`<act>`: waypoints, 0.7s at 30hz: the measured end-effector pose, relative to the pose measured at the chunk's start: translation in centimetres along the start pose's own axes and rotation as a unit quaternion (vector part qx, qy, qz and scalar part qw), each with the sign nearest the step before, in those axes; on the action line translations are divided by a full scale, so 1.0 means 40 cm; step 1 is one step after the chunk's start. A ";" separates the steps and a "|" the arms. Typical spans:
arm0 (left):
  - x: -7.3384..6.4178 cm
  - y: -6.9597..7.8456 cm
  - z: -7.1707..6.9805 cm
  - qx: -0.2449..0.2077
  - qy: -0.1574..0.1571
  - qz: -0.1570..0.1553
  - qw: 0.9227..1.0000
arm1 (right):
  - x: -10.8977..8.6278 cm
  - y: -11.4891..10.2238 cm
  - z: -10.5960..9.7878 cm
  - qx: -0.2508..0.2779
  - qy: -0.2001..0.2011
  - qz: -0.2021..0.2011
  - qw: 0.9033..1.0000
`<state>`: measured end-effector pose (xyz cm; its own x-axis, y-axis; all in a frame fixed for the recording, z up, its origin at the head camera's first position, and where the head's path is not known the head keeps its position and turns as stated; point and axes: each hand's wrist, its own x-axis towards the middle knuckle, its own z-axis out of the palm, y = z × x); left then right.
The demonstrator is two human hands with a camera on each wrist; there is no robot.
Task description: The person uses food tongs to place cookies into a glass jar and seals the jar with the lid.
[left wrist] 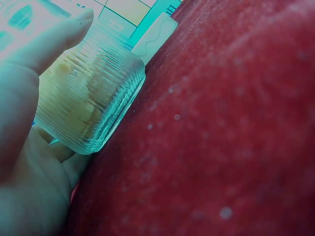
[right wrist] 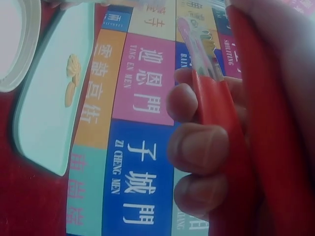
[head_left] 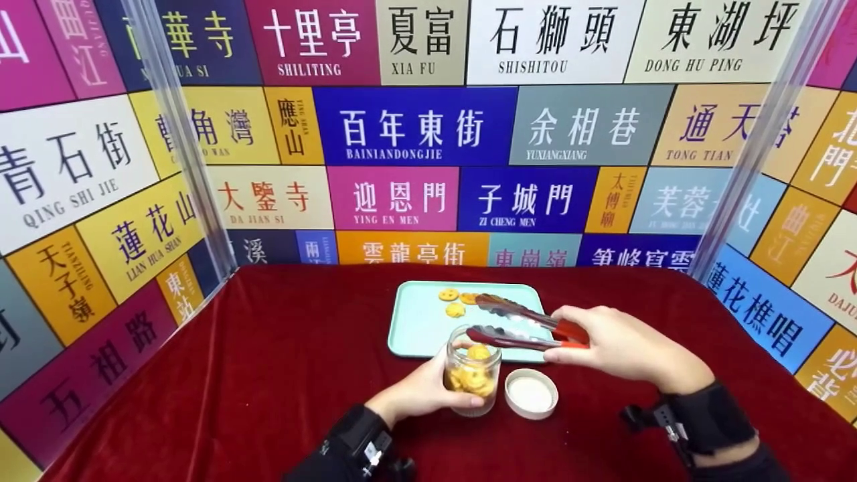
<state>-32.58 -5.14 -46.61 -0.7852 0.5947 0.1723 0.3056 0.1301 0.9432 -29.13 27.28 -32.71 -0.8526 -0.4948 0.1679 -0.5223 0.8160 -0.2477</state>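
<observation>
My left hand (head_left: 428,388) grips a ribbed glass jar (head_left: 473,395) holding several yellow cookies (head_left: 471,376). In the left wrist view, thumb and fingers wrap the jar (left wrist: 93,93) close to the cloth. With my right hand (head_left: 619,341) I hold red-handled metal tongs (head_left: 515,340), their arms spread apart. One tong tip overlaps the jar's mouth in the head view; the other lies over the tray, by the cookies there. Red handles (right wrist: 216,108) sit between fingers and thumb in the right wrist view. No cookie shows between the tips.
Behind the jar lies a mint-green tray (head_left: 418,328) with cookies (head_left: 455,309) near its far side. A round whitish lid (head_left: 531,395) rests right of the jar. Dark red cloth (head_left: 268,375) covers the table, and sign-printed panels (head_left: 415,127) stand behind.
</observation>
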 end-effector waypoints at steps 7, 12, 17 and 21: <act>0.002 -0.006 -0.001 0.000 0.000 0.002 1.000 | 0.003 0.036 0.004 0.003 0.008 0.014 1.000; 0.004 -0.007 0.000 0.003 0.003 -0.001 1.000 | 0.005 0.060 0.007 0.005 0.016 0.027 0.999; 0.003 -0.007 0.001 0.009 0.005 0.000 1.000 | 0.010 0.085 0.019 0.000 0.027 0.046 0.999; 0.002 -0.005 0.001 0.008 0.004 0.000 1.000 | 0.014 0.104 0.034 -0.006 0.025 0.060 0.998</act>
<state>-32.68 -5.07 -46.80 -0.7899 0.5880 0.1741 0.3139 0.1437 0.9385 -31.80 30.01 -34.95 -0.9066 -0.3785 0.1863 -0.4169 0.8715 -0.2582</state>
